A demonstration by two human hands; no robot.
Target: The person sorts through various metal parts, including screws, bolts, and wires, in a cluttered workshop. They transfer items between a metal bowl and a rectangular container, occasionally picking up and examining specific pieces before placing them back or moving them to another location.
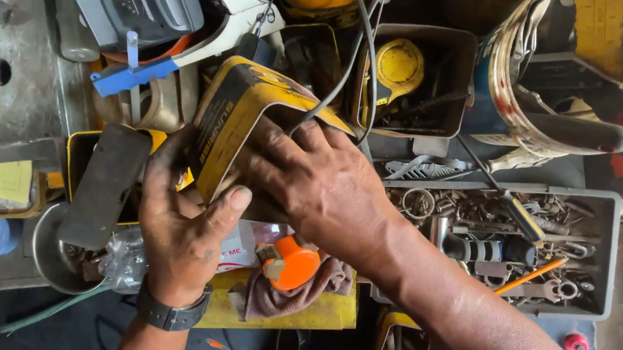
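Here your left hand [184, 221] clamps the edge of the bent yellow tin [232, 114] to steady it above the cluttered bench, while your right hand [319, 181] lies over it, fingers spread, pressing.

Both hands hold a bent yellow-and-black metal can [232, 114] over a crowded workbench. The left hand [184, 217], with a dark wristwatch [170, 315], grips its lower edge; the right hand [319, 181] lies flat on it, maybe pressing. Just below sits an orange plastic cap [294, 263] on a brownish rag [282, 294], and to the right a grey plastic tray of metal parts [601, 252].
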